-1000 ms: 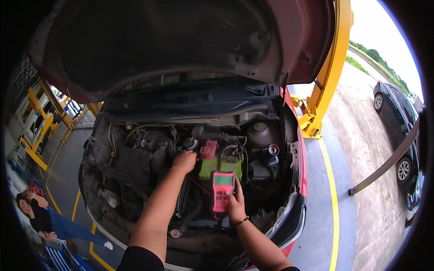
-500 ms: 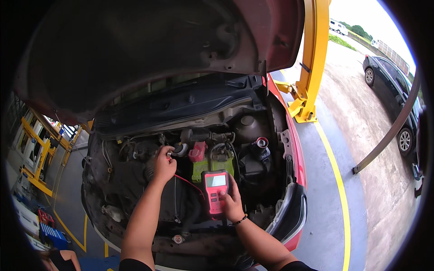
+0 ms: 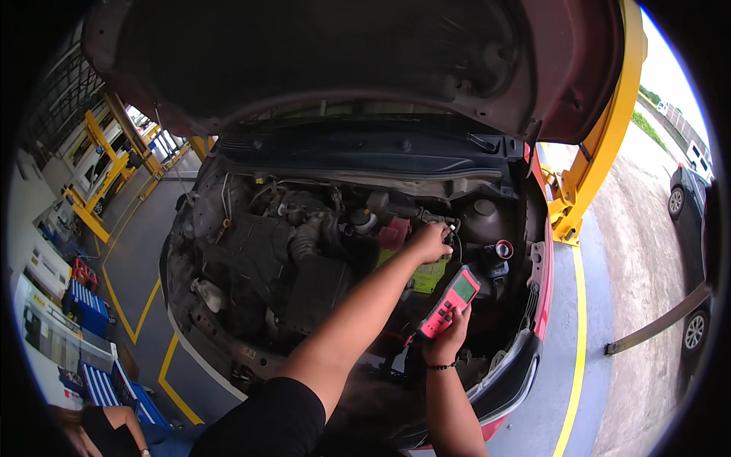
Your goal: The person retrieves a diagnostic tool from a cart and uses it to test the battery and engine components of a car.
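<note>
My left hand (image 3: 432,244) reaches across the engine bay with its fingers closed over the top of the yellow-green battery (image 3: 429,278). A small light-coloured tip shows at the fingertips, but what they grip is mostly hidden. Beside the hand, a red terminal cover (image 3: 394,233) sits over the battery's left end. In my right hand (image 3: 449,339), just in front of the battery, is a red handheld battery tester (image 3: 451,302), tilted, its screen greenish. A short stretch of red lead (image 3: 394,335) shows near the tester's lower end.
The raised bonnet (image 3: 320,61) hangs above the engine bay. To the right stand a yellow lift post (image 3: 609,129) and a slanting brown post (image 3: 662,318), with dark cars beyond. A person (image 3: 106,430) and blue tool cabinets (image 3: 91,308) are at the lower left.
My left hand has moved right, from the middle of the engine bay to the battery. The tester is now tilted, and its screen changed from pale to greenish. The view has shifted.
</note>
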A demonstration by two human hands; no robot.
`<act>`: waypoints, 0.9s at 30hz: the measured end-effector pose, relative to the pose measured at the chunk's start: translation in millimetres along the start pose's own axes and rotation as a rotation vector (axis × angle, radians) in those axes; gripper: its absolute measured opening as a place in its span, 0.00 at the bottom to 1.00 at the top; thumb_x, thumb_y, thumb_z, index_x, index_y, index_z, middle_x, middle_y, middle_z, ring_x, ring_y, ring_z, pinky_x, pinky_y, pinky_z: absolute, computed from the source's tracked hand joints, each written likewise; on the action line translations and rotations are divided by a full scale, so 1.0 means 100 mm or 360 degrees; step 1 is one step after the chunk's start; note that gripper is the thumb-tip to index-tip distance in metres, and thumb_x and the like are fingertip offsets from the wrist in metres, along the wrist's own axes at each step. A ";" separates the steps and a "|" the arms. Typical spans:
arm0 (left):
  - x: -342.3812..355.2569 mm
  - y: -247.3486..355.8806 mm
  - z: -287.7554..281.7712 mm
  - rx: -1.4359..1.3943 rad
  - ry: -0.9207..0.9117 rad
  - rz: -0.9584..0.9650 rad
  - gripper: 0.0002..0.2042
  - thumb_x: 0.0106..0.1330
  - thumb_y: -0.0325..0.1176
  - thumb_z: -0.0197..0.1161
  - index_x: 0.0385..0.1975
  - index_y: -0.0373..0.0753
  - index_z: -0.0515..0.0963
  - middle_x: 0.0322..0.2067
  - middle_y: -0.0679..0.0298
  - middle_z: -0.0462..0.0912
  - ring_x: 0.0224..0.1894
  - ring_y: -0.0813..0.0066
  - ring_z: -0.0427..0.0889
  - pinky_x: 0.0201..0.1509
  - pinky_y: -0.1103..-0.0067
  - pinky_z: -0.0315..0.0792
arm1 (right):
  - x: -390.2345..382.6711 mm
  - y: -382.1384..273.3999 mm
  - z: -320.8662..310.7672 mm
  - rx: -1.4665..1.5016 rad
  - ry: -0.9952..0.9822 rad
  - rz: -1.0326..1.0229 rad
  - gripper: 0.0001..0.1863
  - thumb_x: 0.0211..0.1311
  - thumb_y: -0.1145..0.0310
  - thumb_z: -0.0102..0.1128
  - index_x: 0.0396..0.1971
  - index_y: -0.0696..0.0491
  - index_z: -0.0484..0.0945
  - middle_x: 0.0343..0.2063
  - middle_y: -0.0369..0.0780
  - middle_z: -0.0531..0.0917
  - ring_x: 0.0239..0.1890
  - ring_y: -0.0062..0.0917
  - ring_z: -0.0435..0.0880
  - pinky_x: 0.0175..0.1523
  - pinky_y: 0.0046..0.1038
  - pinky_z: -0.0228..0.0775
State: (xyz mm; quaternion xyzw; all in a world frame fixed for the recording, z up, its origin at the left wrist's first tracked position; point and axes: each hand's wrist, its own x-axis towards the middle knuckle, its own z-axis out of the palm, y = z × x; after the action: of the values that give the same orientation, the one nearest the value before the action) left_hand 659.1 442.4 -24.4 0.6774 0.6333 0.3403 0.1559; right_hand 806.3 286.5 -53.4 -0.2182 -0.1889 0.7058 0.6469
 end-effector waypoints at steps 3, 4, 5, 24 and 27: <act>-0.02 0.14 -0.02 -0.0032 -0.0132 -0.0137 0.23 0.50 0.33 0.76 0.45 0.33 0.77 0.35 0.52 0.85 0.40 0.54 0.84 0.43 0.65 0.76 | 0.01 -0.03 -0.05 -0.0083 -0.0076 0.0036 0.25 0.68 0.63 0.49 0.62 0.54 0.63 0.46 0.39 0.78 0.46 0.24 0.81 0.49 0.28 0.77; -0.05 0.13 -0.03 -0.0033 -0.0100 -0.0114 0.23 0.50 0.33 0.75 0.45 0.33 0.77 0.35 0.52 0.85 0.39 0.54 0.85 0.43 0.65 0.76 | -0.01 -0.04 -0.01 -0.0105 -0.0105 0.0075 0.25 0.67 0.63 0.50 0.62 0.54 0.62 0.48 0.39 0.77 0.47 0.25 0.80 0.50 0.29 0.76; -0.07 0.09 -0.08 -0.0061 -0.0068 -0.0060 0.20 0.52 0.33 0.74 0.45 0.34 0.79 0.34 0.51 0.85 0.38 0.52 0.85 0.43 0.65 0.76 | -0.02 0.00 0.02 -0.0172 -0.0139 0.0061 0.26 0.67 0.63 0.50 0.63 0.55 0.62 0.49 0.39 0.77 0.48 0.25 0.80 0.51 0.29 0.75; 0.08 0.29 -0.04 -0.0159 -0.0093 0.0116 0.15 0.58 0.34 0.70 0.43 0.36 0.81 0.36 0.55 0.85 0.40 0.56 0.85 0.44 0.69 0.76 | -0.02 0.07 -0.10 -0.0194 -0.0286 0.0085 0.29 0.67 0.65 0.55 0.65 0.57 0.61 0.53 0.40 0.76 0.52 0.24 0.77 0.58 0.28 0.69; 0.19 0.40 -0.17 -0.0216 0.0076 0.0127 0.13 0.58 0.31 0.70 0.43 0.37 0.81 0.34 0.59 0.85 0.37 0.66 0.85 0.42 0.71 0.76 | -0.04 0.04 -0.04 -0.0307 -0.0312 0.0007 0.29 0.66 0.64 0.57 0.64 0.59 0.62 0.53 0.39 0.76 0.55 0.23 0.75 0.61 0.27 0.65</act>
State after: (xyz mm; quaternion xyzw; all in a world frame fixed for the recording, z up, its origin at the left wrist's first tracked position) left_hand 677.6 450.7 18.3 0.6817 0.5848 0.4044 0.1725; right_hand 805.6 282.5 -59.2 -0.2098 -0.3175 0.7039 0.5998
